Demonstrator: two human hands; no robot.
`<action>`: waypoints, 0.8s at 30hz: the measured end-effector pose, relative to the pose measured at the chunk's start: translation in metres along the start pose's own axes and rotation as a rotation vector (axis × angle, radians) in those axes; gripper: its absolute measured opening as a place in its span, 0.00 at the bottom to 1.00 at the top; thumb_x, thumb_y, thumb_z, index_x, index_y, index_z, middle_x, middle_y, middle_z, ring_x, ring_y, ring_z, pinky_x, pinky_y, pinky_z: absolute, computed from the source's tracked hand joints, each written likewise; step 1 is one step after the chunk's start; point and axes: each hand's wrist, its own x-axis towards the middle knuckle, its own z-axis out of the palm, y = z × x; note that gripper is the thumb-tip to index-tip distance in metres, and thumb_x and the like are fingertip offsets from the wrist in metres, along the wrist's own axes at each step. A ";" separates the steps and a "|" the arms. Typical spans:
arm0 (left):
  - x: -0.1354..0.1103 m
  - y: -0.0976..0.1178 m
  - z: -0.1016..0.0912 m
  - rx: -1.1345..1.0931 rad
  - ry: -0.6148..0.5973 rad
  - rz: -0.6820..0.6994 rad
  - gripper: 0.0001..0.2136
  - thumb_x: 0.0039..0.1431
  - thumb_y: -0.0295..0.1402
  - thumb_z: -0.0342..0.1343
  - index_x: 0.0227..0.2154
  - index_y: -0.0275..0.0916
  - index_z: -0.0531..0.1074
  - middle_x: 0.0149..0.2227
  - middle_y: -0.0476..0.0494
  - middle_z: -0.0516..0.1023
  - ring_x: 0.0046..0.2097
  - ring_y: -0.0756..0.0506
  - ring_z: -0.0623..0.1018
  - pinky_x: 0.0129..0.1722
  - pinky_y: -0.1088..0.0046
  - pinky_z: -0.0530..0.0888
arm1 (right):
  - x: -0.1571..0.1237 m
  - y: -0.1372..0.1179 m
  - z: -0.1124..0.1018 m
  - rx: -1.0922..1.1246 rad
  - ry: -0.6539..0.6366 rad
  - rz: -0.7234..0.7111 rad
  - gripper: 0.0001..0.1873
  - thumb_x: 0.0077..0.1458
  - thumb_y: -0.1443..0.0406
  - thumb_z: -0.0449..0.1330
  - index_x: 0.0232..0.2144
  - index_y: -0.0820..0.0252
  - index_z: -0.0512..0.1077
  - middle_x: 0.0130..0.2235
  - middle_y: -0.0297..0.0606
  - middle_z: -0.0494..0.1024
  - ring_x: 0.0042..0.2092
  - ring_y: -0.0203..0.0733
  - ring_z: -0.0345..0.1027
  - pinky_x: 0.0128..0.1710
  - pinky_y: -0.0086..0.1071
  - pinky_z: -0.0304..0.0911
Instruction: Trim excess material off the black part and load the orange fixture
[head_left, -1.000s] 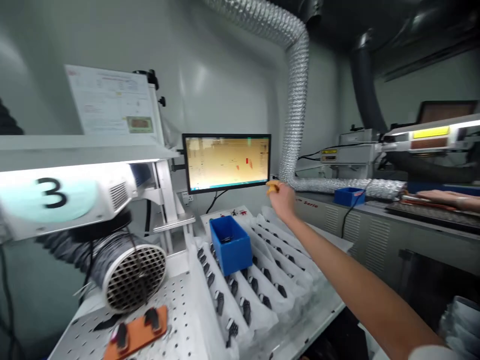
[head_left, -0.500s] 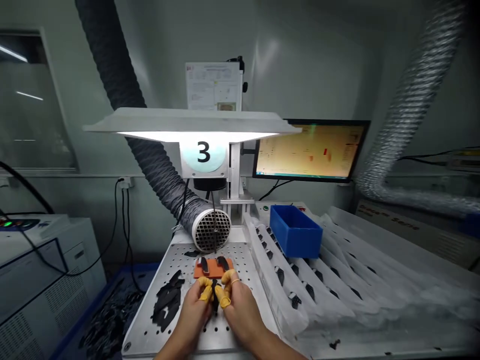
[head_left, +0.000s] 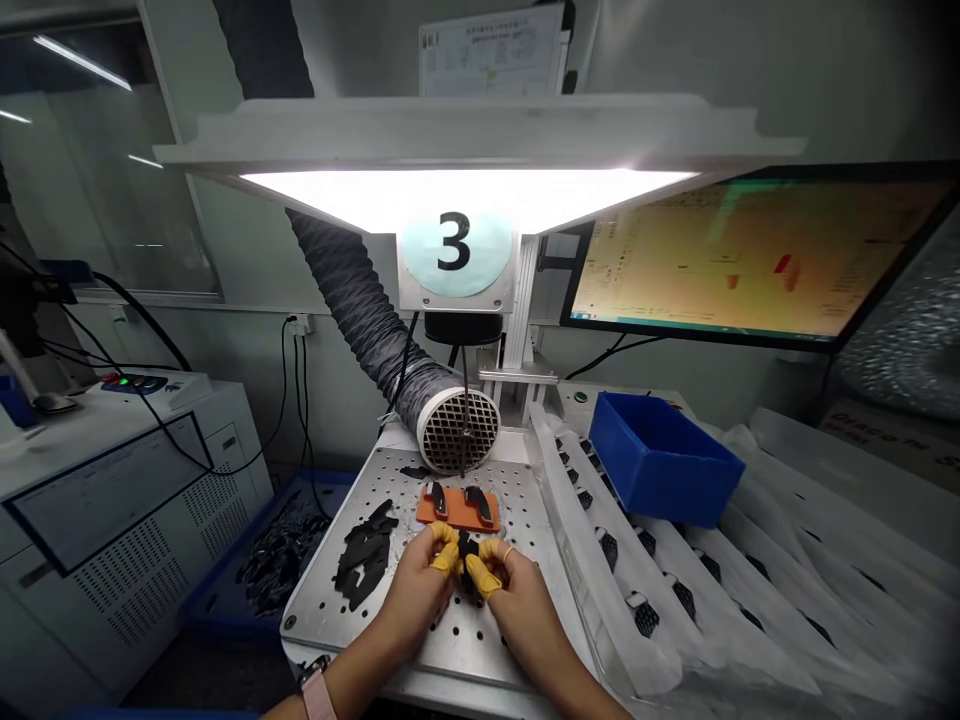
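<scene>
My left hand (head_left: 415, 600) and my right hand (head_left: 517, 605) meet over the perforated metal plate (head_left: 390, 630), both with yellow finger cots. Their fingertips pinch a small black part (head_left: 466, 553) between them. Just beyond it lies an orange fixture (head_left: 457, 508) carrying two black parts. A pile of loose black parts (head_left: 365, 548) lies on the plate to the left of my hands.
A ribbed hose with a mesh nozzle (head_left: 457, 432) points at the fixture under a lamp marked 3 (head_left: 454, 243). A blue bin (head_left: 664, 470) and white trays of black parts (head_left: 660, 600) lie to the right. A monitor (head_left: 750, 262) stands behind, and a white cabinet (head_left: 112, 480) is at the left.
The view swung left from the monitor to the plate. My right hand came back from near the monitor and joined the left hand on the small black part.
</scene>
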 end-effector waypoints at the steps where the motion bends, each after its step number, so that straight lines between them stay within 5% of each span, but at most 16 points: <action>1: 0.000 0.001 0.000 0.068 -0.002 0.035 0.06 0.54 0.36 0.48 0.27 0.40 0.59 0.18 0.58 0.60 0.16 0.56 0.58 0.16 0.81 0.55 | 0.000 0.001 0.000 0.005 -0.004 0.001 0.08 0.52 0.63 0.55 0.24 0.59 0.64 0.24 0.31 0.65 0.27 0.36 0.59 0.26 0.28 0.56; 5: -0.005 0.006 -0.003 0.784 -0.039 0.379 0.04 0.57 0.30 0.44 0.30 0.38 0.63 0.28 0.46 0.70 0.28 0.49 0.71 0.26 0.74 0.66 | -0.002 -0.002 -0.003 0.024 -0.041 -0.005 0.03 0.48 0.66 0.56 0.24 0.60 0.66 0.24 0.32 0.67 0.26 0.37 0.59 0.26 0.28 0.57; 8: -0.010 0.013 -0.003 1.463 -0.174 0.729 0.05 0.56 0.28 0.45 0.32 0.37 0.65 0.31 0.41 0.71 0.29 0.44 0.71 0.25 0.69 0.66 | -0.006 -0.009 -0.006 0.060 -0.081 -0.045 0.05 0.42 0.70 0.54 0.25 0.61 0.69 0.24 0.33 0.70 0.28 0.39 0.61 0.28 0.28 0.59; 10: -0.014 0.020 -0.002 1.702 -0.205 0.907 0.07 0.58 0.28 0.42 0.32 0.36 0.65 0.29 0.41 0.70 0.28 0.43 0.71 0.23 0.69 0.65 | -0.007 -0.013 -0.008 0.074 -0.098 -0.038 0.07 0.39 0.71 0.52 0.24 0.61 0.69 0.23 0.34 0.71 0.27 0.39 0.62 0.28 0.28 0.59; 17: -0.031 0.049 0.000 1.935 -0.207 1.148 0.12 0.58 0.21 0.35 0.29 0.33 0.65 0.25 0.44 0.65 0.22 0.48 0.66 0.18 0.72 0.56 | -0.010 -0.021 -0.007 0.068 -0.052 -0.031 0.02 0.35 0.68 0.53 0.16 0.60 0.65 0.18 0.30 0.67 0.23 0.36 0.57 0.24 0.27 0.56; 24: -0.042 0.060 0.009 1.958 -0.248 1.049 0.12 0.59 0.21 0.35 0.32 0.32 0.65 0.27 0.43 0.66 0.24 0.48 0.66 0.20 0.72 0.57 | -0.013 -0.021 -0.006 0.088 0.000 -0.082 0.03 0.35 0.68 0.52 0.17 0.61 0.66 0.17 0.29 0.65 0.23 0.34 0.55 0.22 0.27 0.54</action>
